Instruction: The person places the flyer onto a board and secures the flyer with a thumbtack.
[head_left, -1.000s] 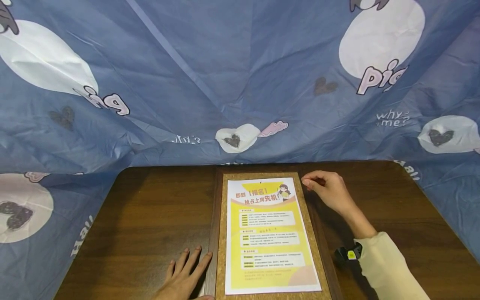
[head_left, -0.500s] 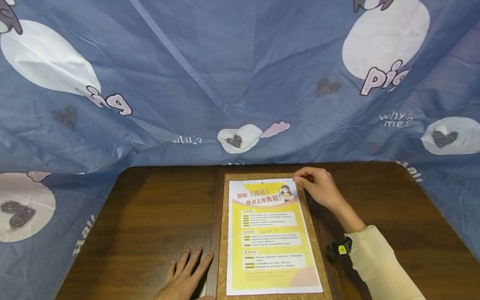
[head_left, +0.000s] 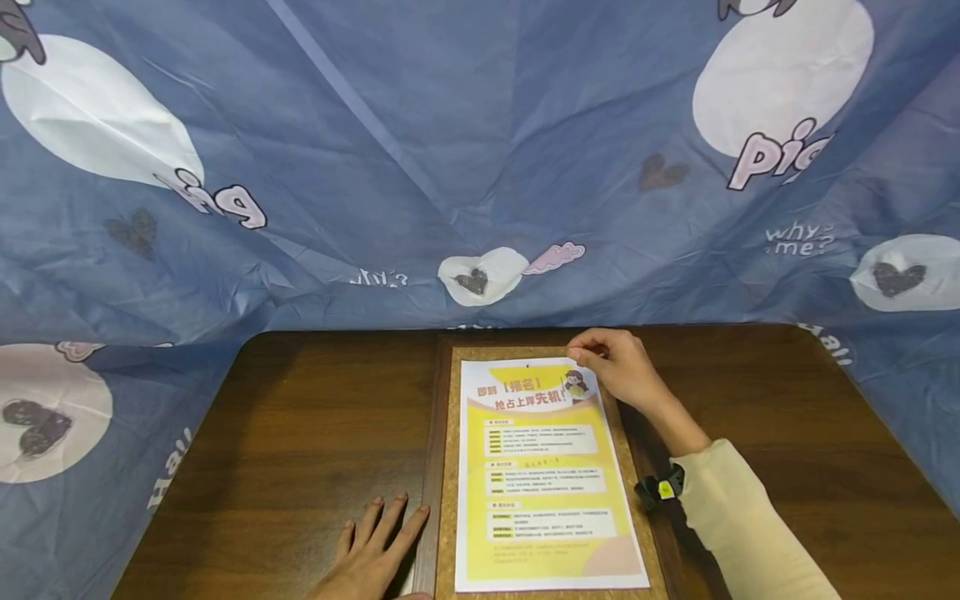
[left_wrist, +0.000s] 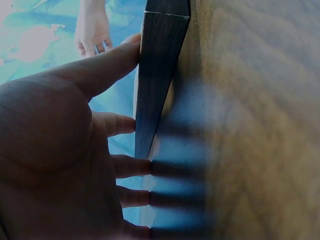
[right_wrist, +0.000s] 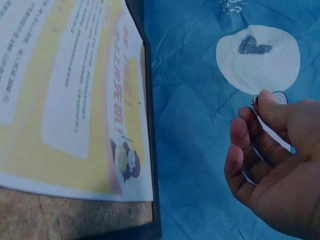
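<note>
A yellow and white printed poster (head_left: pixel 551 500) lies on a cork board (head_left: pixel 447 508) with a dark brown wooden frame (right_wrist: pixel 149 85). One dark pin (head_left: pixel 527 365) sits at the poster's top middle. My right hand (head_left: pixel 618 367) is over the board's upper right corner, thumb and index finger pinching a small dark pin (right_wrist: pixel 255 100); its other fingers are loosely bent. At the board's lower left, my left hand (head_left: pixel 369 546) rests with fingers spread on the table. In the left wrist view the thumb (left_wrist: pixel 117 62) and index fingertip touch the frame's side.
The dark wooden table (head_left: pixel 322 417) reaches beyond the board on both sides. Behind its far edge hangs a blue printed cloth (head_left: pixel 337 167). A black wrist device (head_left: pixel 660 490) with a yellow-green patch is worn below the right hand.
My right hand has moved left, from beside the board's right edge to over its upper right corner. The left hand stays in place. The view has shifted slightly.
</note>
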